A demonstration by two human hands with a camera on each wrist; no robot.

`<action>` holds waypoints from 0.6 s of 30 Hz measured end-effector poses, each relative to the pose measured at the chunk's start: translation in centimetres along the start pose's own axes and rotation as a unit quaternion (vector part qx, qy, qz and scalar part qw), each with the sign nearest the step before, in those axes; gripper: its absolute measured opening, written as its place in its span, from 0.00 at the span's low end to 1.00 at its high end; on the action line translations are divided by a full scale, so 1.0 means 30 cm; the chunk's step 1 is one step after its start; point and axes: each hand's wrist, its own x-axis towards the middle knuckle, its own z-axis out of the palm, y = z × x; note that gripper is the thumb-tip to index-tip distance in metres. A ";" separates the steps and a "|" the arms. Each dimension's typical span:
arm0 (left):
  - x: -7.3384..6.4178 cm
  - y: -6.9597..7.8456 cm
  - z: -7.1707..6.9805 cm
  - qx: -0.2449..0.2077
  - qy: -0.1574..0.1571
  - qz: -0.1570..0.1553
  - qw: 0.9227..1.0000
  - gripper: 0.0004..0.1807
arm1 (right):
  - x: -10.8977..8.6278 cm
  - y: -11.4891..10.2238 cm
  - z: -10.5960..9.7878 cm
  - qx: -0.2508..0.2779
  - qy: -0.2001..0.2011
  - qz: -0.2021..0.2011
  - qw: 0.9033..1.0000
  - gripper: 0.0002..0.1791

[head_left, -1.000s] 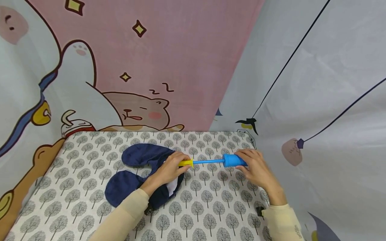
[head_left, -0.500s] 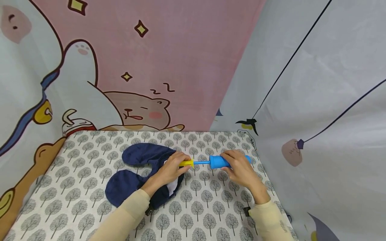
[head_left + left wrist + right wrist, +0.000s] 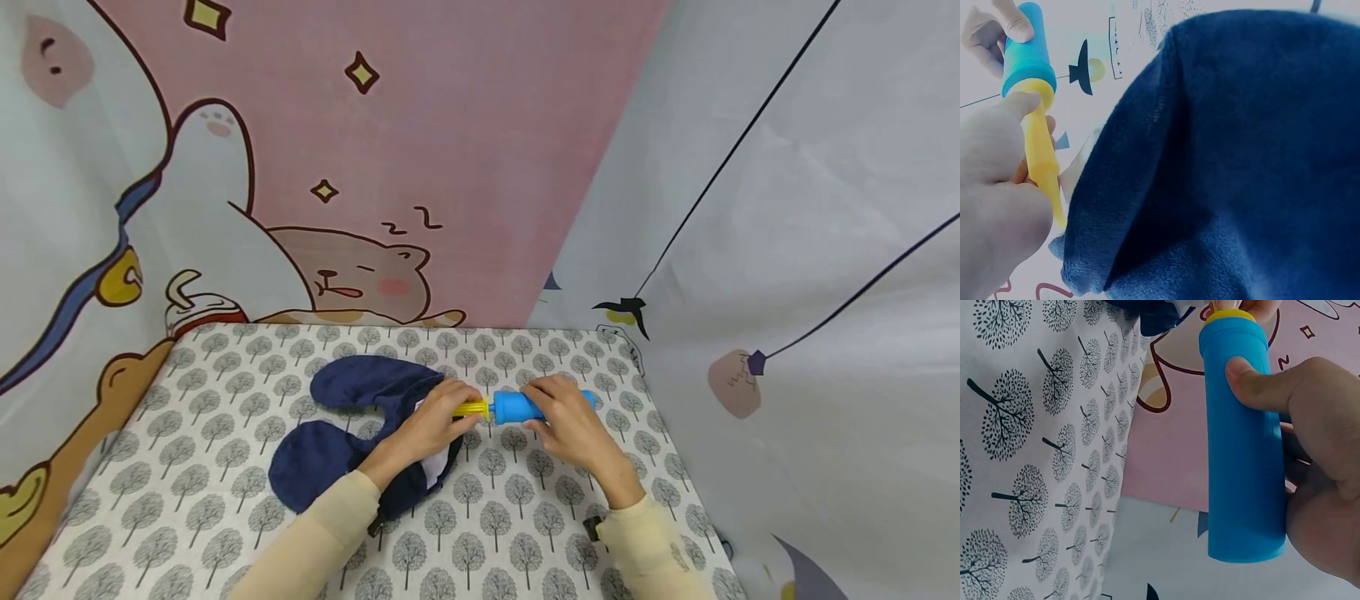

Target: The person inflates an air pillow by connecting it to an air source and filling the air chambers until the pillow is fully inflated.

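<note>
A small hand pump with a blue barrel (image 3: 513, 407) and a yellow nozzle end (image 3: 1041, 150) spans both hands. My left hand (image 3: 429, 423) grips the yellow end, close over a navy U-shaped neck pillow (image 3: 309, 467). My right hand (image 3: 567, 418) wraps round the blue barrel, thumb along its near side in the right wrist view. Barrel and yellow end are nearly together, with only a short bit of blue rod between them. In the left wrist view the pillow's plush fabric (image 3: 1260, 94) fills much of the picture, and the yellow tip runs down to its edge.
The pillow lies on a table with a tree-patterned cloth (image 3: 180, 475). A pale patch (image 3: 433, 467) shows on the pillow beside my left wrist. Cartoon-printed curtains (image 3: 480, 167) stand behind the table and along its right side (image 3: 810, 250).
My right hand has slid left with the blue barrel, so the long exposed rod has shrunk to a short bit. My left hand keeps its grip on the yellow end. The head view shifts slightly.
</note>
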 end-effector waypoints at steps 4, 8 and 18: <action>0.004 0.016 -0.006 -0.012 -0.017 0.001 1.000 0.10 | -0.004 0.007 -0.013 0.004 -0.013 -0.002 1.000 0.32; 0.010 0.054 -0.039 -0.006 -0.026 0.001 1.000 0.10 | -0.024 0.033 -0.040 0.008 -0.023 0.017 1.000 0.32; 0.005 0.015 -0.028 -0.008 -0.017 0.001 1.000 0.12 | -0.122 0.142 -0.109 0.006 -0.018 0.072 0.997 0.32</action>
